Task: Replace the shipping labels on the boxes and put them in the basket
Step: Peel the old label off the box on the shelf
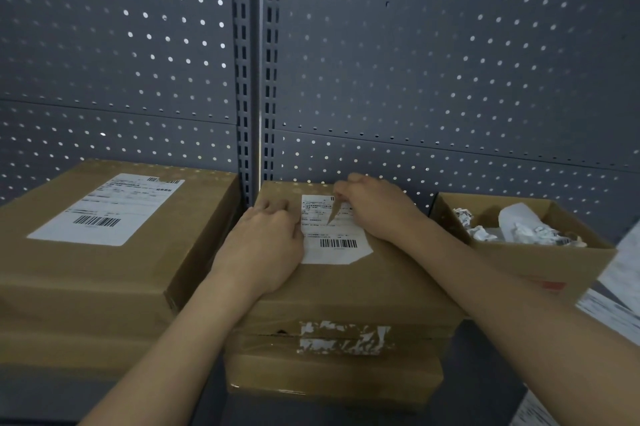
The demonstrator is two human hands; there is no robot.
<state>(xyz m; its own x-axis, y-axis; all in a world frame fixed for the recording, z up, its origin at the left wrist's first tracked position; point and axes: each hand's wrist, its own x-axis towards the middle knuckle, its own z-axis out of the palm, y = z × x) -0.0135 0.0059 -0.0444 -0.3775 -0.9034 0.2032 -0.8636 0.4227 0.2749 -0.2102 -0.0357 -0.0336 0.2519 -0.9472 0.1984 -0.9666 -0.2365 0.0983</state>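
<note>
**Q:** Peeling the old label (332, 235) off the middle box (346, 290), right hand (377, 210) has its fingers pinched on the lifted top corner. Tips?

**A:** Left hand (266, 242) is curled, knuckles pressing the box top beside the label, good. I'd pull low and slow toward yourself so it doesn't shred. Scraps go in the open carton (540, 259) on the right, I guess.

Narrow gap between left box (104, 252) and middle box (346, 287); pegboard wall (415, 61) close behind.
</note>
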